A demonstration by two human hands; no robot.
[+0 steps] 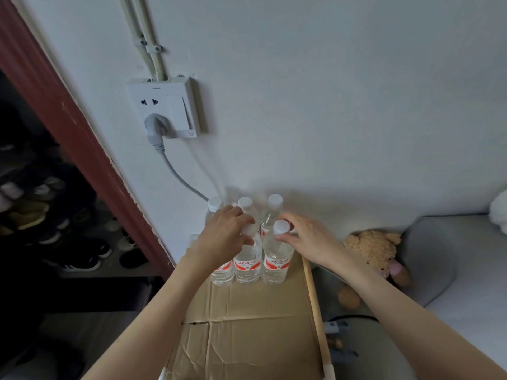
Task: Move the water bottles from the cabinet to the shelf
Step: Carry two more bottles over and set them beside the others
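Setting two water bottles down in the front row

My left hand (227, 231) and right hand (307, 237) are each curling round a bottle neck, middle bottle (247, 259) and right bottle (277, 256), on the cardboard-lined shelf (247, 325) (keeping them upright, I'm judging, matters before letting go).

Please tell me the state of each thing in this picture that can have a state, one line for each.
Water bottles: upright, capped, grouped on the cardboard.
Left hand: grips the middle front bottle's top.
Right hand: pinches the right front bottle's neck.
Plug: inserted in the wall socket.
Teddy bear: lying beside the shelf.
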